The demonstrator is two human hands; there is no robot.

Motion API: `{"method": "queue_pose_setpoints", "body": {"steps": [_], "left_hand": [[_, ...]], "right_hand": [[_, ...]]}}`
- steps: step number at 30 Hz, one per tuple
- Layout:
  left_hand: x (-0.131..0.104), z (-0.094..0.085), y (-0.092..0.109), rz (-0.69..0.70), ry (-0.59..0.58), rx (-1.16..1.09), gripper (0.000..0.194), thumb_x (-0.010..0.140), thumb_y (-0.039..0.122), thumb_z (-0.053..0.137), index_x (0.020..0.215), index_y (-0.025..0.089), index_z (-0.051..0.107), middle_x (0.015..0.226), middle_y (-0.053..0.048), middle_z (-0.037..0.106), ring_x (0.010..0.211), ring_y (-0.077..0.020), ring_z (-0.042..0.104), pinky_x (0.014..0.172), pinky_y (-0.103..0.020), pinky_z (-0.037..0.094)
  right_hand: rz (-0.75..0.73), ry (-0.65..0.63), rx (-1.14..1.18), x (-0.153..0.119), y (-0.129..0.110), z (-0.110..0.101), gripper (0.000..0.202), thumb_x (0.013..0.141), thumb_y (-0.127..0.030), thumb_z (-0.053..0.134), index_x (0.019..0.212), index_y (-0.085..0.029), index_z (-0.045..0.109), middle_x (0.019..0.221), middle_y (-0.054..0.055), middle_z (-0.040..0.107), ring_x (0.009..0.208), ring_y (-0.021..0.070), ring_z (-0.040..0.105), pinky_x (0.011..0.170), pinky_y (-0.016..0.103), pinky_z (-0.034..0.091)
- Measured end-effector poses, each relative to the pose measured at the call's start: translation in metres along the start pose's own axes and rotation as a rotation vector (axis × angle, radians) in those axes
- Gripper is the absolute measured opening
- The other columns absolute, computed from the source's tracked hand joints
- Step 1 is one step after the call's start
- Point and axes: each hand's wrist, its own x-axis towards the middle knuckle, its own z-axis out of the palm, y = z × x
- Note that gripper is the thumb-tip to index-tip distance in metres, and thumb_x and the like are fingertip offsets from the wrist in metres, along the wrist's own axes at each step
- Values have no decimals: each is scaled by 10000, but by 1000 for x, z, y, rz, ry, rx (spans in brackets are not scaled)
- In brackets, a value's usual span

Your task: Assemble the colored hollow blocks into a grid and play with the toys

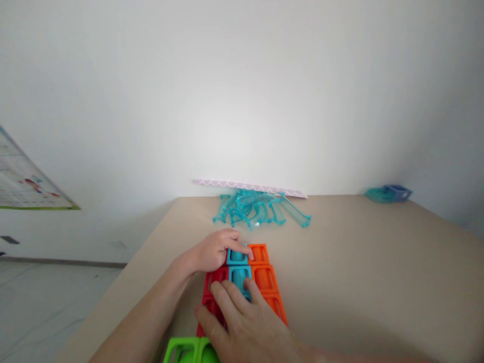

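Hollow plastic building blocks stand joined in side-by-side rows: red blocks [217, 276] on the left, blue blocks [239, 275] in the middle and orange blocks [264, 279] on the right. My left hand [219, 249] curls over the far left corner, covering most of a red block there, while one finger reaches across the far blue block to the orange one. Over the nearer red and blue blocks lies my right hand [242, 320], fingers spread and fingertips touching their tops. Green blocks [184, 348] show at the bottom edge, partly cut off.
Clear teal plastic track-like pieces [251, 206] lie heaped at the back of the beige table [348, 267]. Behind them a pale purple patterned strip [249, 186] rests along the white wall [242, 101]. A dark blue block [398, 193] and a teal piece [379, 195] sit far right.
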Motion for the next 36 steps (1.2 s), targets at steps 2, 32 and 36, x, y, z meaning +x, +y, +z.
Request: {"method": "queue_pose_setpoints", "body": {"steps": [2,32,36], "left_hand": [[-3,-4,-6,-16,24,16,472,742,9,408,987,212,756,770,-34,539,769,-148,507,762,-262,388],[-19,-19,-20,-83,51,19,308,790,103,512,930,192,772,735,-33,598,694,-137,522,739,-284,402],[-18,-20,-19,-117,64,-7,327,760,75,501,903,186,773,770,-39,623,719,-142,551,749,-282,417]], "right_hand": [[-4,46,-33,-1,-2,0,316,980,-374,367,1202,-231,540,1167,118,615,1051,280,546,830,455,464],[58,-340,-130,-18,33,-57,804,729,-733,522,1239,-115,594,1253,250,582,1093,442,544,752,568,499],[77,-319,-149,-28,38,-72,731,727,-675,591,1194,-113,623,1231,233,605,1098,406,547,785,527,507]]}}
